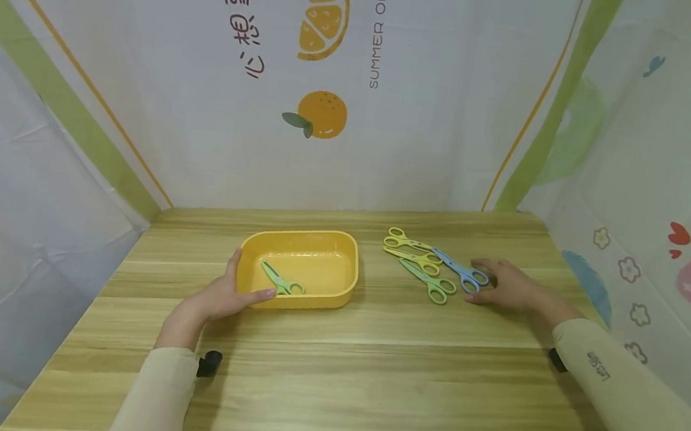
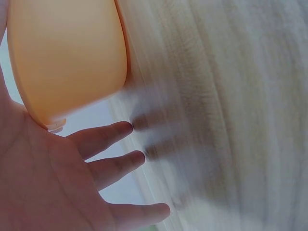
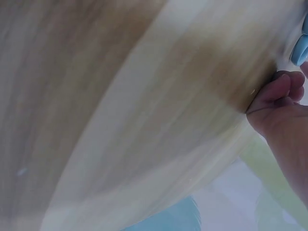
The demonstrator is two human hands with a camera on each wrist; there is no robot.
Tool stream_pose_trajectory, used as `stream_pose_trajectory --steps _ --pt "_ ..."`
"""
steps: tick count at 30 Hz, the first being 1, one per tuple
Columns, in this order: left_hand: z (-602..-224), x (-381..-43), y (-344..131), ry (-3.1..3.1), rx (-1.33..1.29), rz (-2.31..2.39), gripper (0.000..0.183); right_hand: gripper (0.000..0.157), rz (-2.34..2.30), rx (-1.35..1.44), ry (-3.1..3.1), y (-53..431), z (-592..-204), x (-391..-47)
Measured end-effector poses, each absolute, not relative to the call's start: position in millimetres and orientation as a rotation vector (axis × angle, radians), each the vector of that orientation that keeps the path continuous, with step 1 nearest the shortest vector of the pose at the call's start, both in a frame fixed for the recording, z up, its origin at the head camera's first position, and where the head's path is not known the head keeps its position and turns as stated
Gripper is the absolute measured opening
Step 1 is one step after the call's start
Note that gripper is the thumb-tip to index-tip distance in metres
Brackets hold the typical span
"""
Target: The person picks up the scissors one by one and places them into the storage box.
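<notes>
A yellow tray (image 1: 325,302) stands left of centre on the table, with light-green scissors (image 1: 281,281) lying inside it. My left hand (image 1: 219,295) rests against its front left corner, thumb along the front rim. Straight, spread fingers (image 2: 115,168) show beside the tray in the left wrist view. Right of the tray lie blue scissors (image 1: 454,265), green scissors (image 1: 427,277) and two yellow scissors (image 1: 410,242), close together and partly overlapping. My right hand (image 1: 510,287) is at the blue handles, thumb and forefinger apart on either side; its other fingers are curled under in the right wrist view.
The wood-grain table (image 1: 367,384) carries all these things. A white printed cloth (image 1: 421,146) hangs behind its far edge, and more cloth (image 1: 608,213) closes off the right side.
</notes>
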State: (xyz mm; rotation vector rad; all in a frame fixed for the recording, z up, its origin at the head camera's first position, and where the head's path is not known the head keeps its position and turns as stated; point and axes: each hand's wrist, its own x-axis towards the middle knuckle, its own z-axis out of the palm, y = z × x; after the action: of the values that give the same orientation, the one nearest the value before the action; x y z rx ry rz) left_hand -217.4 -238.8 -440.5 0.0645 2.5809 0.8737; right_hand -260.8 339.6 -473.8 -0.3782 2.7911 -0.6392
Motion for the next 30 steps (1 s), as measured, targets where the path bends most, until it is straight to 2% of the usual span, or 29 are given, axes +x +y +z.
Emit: stream_pose_trajectory --steps 10,30 --pt "-439.0 -217.4 -239.1 2.565 0.063 0.903 0.138 0.090 -0.665 -0.384 2.786 342.1 -475.6 -262.3" --pt "-439.2 -215.8 -239.0 2.585 0.047 0.887 0.138 0.084 -0.732 -0.405 2.848 342.6 -479.1 -256.5"
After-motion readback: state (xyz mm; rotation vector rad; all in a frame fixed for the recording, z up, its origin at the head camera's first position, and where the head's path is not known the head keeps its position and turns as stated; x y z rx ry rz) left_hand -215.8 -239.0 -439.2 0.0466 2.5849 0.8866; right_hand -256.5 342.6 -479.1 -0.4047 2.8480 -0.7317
